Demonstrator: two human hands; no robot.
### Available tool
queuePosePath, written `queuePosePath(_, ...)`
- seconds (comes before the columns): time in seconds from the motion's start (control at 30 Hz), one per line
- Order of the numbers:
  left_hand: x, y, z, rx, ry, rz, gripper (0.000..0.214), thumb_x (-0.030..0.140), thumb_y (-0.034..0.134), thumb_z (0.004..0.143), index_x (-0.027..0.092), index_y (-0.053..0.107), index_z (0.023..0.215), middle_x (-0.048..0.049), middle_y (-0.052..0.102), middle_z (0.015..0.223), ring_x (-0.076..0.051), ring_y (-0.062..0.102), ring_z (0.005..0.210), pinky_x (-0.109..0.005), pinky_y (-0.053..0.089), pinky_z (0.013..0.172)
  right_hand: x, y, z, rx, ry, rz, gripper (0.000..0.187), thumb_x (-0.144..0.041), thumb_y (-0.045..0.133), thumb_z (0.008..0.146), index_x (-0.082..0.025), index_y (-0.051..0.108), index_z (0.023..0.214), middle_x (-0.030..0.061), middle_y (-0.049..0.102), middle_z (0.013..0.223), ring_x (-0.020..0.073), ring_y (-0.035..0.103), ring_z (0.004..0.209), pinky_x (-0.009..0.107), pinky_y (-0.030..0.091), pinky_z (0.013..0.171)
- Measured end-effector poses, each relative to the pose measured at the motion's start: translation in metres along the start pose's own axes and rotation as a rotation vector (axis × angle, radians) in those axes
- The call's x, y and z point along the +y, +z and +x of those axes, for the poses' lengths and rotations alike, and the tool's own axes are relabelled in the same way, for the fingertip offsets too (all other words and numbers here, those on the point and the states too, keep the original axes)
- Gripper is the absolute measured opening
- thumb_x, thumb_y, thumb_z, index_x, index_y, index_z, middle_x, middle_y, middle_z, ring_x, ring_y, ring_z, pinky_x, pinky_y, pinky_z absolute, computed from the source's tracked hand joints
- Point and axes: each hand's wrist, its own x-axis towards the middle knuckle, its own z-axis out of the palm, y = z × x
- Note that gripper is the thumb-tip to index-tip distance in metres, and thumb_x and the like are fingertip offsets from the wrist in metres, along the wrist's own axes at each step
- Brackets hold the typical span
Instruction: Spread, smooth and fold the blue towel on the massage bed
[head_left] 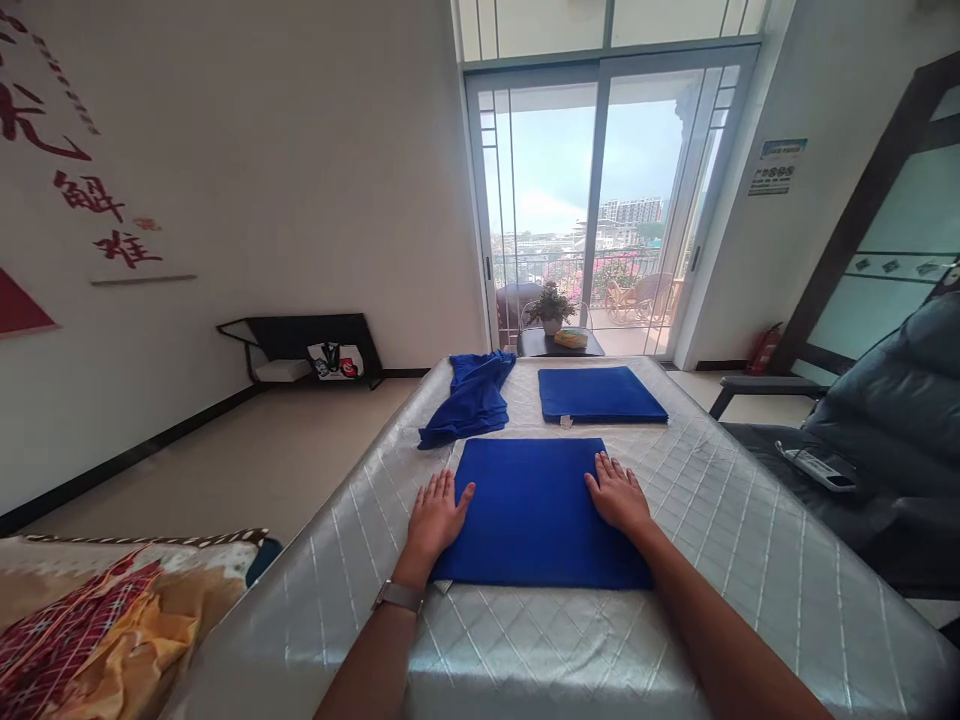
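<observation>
The left hand [437, 512] and right hand [618, 491] lie open and flat, gripping nothing, at the left and right edges of a folded blue cloth [532, 515], which rests on the quilted cover [555, 650]; beyond it, a crumpled cloth [474, 402] lies left, a folded stack [600, 393] right

- Daylight enters through the sliding glass door [598, 180], upper right of centre; its sky [547, 150] is nearly blown white.
- The wall [315, 180], upper left, looks dim grey.
- Silvery cover [720, 510], lower centre: soft sheen.
- Left hand [436, 516], right hand [619, 494] and folded blue cloth [531, 510]: fairly sharp.
- Wide-angle distortion tilts the dark door frame [847, 240], right edge.
</observation>
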Motion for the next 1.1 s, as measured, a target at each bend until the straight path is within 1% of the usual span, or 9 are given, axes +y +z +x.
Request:
queuePosePath(0.13,-0.011,-0.006,0.001,0.037,-0.027,-0.002,0.079,0.062,0.012,0.101,0.008,0.032,0.155,-0.0183,0.033,0.161,-0.029,0.026,0.151,-0.051,0.019,0.123,-0.001,-0.001,0.000,0.004,0.004,0.028,0.067,-0.045,0.014,0.103,-0.012,0.017,0.161,0.0051,0.014,0.168,0.0215,0.012,0.154,0.043,0.006,0.124)
queuePosePath(0.27,0.008,-0.012,-0.005,0.111,0.099,-0.076,0.075,0.059,0.015,0.102,0.008,0.033,0.155,-0.0163,0.033,0.161,-0.025,0.025,0.151,-0.046,0.022,0.124,-0.003,-0.001,-0.001,0.018,0.002,0.057,0.066,-0.044,0.016,0.103,-0.011,0.019,0.160,0.0053,0.016,0.167,0.0219,0.014,0.153,0.044,0.006,0.124)
queuePosePath(0.37,0.052,-0.017,-0.016,0.040,0.297,-0.110,0.071,0.059,0.017,0.103,0.014,0.035,0.154,-0.0115,0.034,0.162,-0.022,0.026,0.151,-0.042,0.025,0.123,-0.004,-0.003,-0.002,0.031,0.006,0.082,0.066,-0.044,0.018,0.103,-0.012,0.021,0.160,0.0049,0.018,0.167,0.0218,0.015,0.153,0.044,0.006,0.124)
queuePosePath(0.43,0.095,-0.018,-0.022,-0.016,0.440,-0.102,0.071,0.059,0.017,0.103,0.014,0.037,0.154,-0.0106,0.035,0.161,-0.021,0.028,0.150,-0.040,0.026,0.123,-0.004,-0.003,-0.003,0.041,0.008,0.089,0.065,-0.043,0.019,0.103,-0.012,0.022,0.160,0.0052,0.019,0.166,0.0224,0.017,0.153,0.044,0.007,0.124)
queuePosePath(0.57,0.187,-0.012,-0.014,0.024,0.691,-0.090,0.066,0.054,0.020,0.105,0.014,0.036,0.154,-0.0118,0.035,0.161,-0.021,0.027,0.151,-0.041,0.024,0.124,0.000,-0.002,-0.005,0.034,-0.037,0.035,0.062,-0.033,0.022,0.102,-0.011,0.021,0.160,0.0058,0.015,0.167,0.0239,0.015,0.153,0.045,0.009,0.123)
queuePosePath(0.63,0.221,-0.004,0.000,0.031,0.687,-0.106,0.066,0.052,0.018,0.105,0.012,0.036,0.154,-0.0127,0.036,0.161,-0.021,0.026,0.151,-0.040,0.023,0.125,0.004,0.000,-0.004,0.003,-0.075,-0.008,0.064,-0.026,0.028,0.099,-0.013,0.019,0.161,0.0046,0.011,0.168,0.0238,0.010,0.154,0.044,0.008,0.124)
queuePosePath(0.7,0.238,0.007,0.013,0.013,0.616,-0.116,0.066,0.050,0.014,0.106,0.011,0.036,0.154,-0.0133,0.037,0.160,-0.022,0.028,0.150,-0.041,0.024,0.124,0.005,0.002,-0.003,-0.016,-0.085,-0.024,0.068,-0.023,0.034,0.096,-0.015,0.017,0.161,0.0038,0.008,0.168,0.0234,0.007,0.154,0.043,0.007,0.124)
queuePosePath(0.83,0.217,0.023,0.029,-0.018,0.523,-0.083,0.067,0.052,0.013,0.105,0.013,0.035,0.155,-0.0136,0.036,0.160,-0.023,0.027,0.151,-0.043,0.024,0.124,0.002,0.003,-0.001,0.019,-0.039,0.032,0.064,-0.028,0.025,0.099,-0.012,0.018,0.161,0.0046,0.014,0.168,0.0228,0.011,0.154,0.045,0.008,0.124)
queuePosePath(1.1,0.076,0.014,0.054,-0.073,0.217,0.048,0.079,0.064,0.011,0.101,0.011,0.028,0.158,-0.0133,0.024,0.164,-0.026,0.020,0.153,-0.047,0.019,0.124,-0.002,-0.001,0.000,0.006,0.008,0.090,0.065,-0.041,0.017,0.102,-0.011,0.018,0.160,0.0027,0.015,0.167,0.0214,0.014,0.153,0.045,0.005,0.124)
